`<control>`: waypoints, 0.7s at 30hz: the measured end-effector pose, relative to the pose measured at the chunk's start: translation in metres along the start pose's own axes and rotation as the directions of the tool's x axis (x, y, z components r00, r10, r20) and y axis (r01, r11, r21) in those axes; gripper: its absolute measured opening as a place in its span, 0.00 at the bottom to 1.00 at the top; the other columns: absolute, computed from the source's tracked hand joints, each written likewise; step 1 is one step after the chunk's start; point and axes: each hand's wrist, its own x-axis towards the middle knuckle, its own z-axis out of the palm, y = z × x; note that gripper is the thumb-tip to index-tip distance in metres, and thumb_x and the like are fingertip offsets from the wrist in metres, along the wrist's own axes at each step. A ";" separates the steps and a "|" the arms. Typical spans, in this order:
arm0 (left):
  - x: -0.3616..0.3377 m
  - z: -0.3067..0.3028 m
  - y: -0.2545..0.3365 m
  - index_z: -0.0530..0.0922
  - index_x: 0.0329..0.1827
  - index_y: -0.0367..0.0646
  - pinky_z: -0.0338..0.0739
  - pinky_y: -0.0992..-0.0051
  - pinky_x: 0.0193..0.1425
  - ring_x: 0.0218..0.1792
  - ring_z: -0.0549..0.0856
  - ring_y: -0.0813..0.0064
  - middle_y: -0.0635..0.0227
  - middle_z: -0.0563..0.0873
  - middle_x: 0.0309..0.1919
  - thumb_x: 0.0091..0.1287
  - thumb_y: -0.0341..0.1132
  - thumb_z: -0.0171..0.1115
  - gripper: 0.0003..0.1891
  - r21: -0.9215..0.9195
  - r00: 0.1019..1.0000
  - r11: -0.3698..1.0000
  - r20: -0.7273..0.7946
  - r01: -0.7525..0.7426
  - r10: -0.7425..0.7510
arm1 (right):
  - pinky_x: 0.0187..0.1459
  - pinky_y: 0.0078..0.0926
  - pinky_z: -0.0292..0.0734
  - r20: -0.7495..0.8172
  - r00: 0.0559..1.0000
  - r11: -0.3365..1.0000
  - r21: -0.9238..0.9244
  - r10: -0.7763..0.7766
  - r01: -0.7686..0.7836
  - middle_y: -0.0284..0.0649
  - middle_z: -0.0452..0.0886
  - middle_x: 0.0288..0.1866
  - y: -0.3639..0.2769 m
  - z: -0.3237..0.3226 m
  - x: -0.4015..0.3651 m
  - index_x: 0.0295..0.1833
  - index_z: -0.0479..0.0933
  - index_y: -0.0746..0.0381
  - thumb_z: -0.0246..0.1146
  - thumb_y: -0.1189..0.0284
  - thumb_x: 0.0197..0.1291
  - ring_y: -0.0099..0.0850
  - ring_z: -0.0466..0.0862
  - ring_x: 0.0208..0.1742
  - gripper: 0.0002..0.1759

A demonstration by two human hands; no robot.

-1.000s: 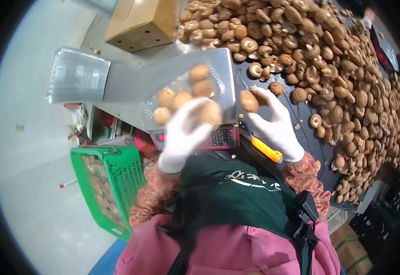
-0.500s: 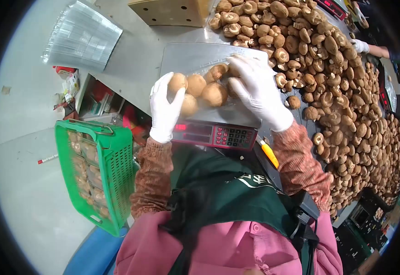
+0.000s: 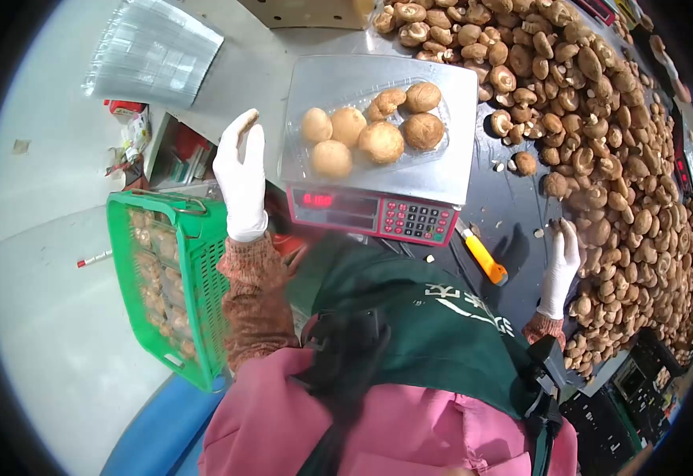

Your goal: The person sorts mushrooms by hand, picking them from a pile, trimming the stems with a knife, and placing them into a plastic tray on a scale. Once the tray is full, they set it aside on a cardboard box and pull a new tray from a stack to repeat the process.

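Observation:
A clear plastic tray (image 3: pixel 410 163) with several brown shiitake mushrooms (image 3: pixel 381 142) lies on the steel plate of a digital scale (image 3: pixel 461 178), whose red display is lit. My left hand (image 3: pixel 241 181), in a white glove, is raised left of the scale, thumb and fingers apart and holding nothing. Over the dark table, my gloved right hand (image 3: pixel 560 270) is at the near left edge of a big mushroom pile (image 3: pixel 620 174). Its fingers point away from me, slightly apart, with darkened tips; I see nothing held in them. A single mushroom (image 3: pixel 525 163) sits between scale and pile.
An orange-yellow knife (image 3: pixel 485 258) lies right of the scale. A green basket (image 3: pixel 211 278) of packed mushrooms stands at left. Stacked clear trays (image 3: pixel 152 51) lie at the far left and a cardboard box (image 3: pixel 307 12) at the back. Another person's gloved hand (image 3: pixel 664 55) shows at the far right.
Both hands have let go of the mushrooms and tray on the scale. My left hand has moved left; my right hand has swung right and nearer to me, beside the pile.

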 end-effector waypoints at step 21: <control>-0.019 0.035 0.037 0.78 0.65 0.33 0.71 0.67 0.70 0.60 0.81 0.68 0.57 0.84 0.61 0.76 0.32 0.56 0.18 0.197 0.969 0.972 0.233 -0.131 0.083 | 0.53 0.22 0.79 -0.332 0.918 0.972 0.158 0.216 -0.171 0.41 0.87 0.48 0.068 -0.067 -0.062 0.57 0.80 0.69 0.57 0.76 0.74 0.24 0.85 0.48 0.13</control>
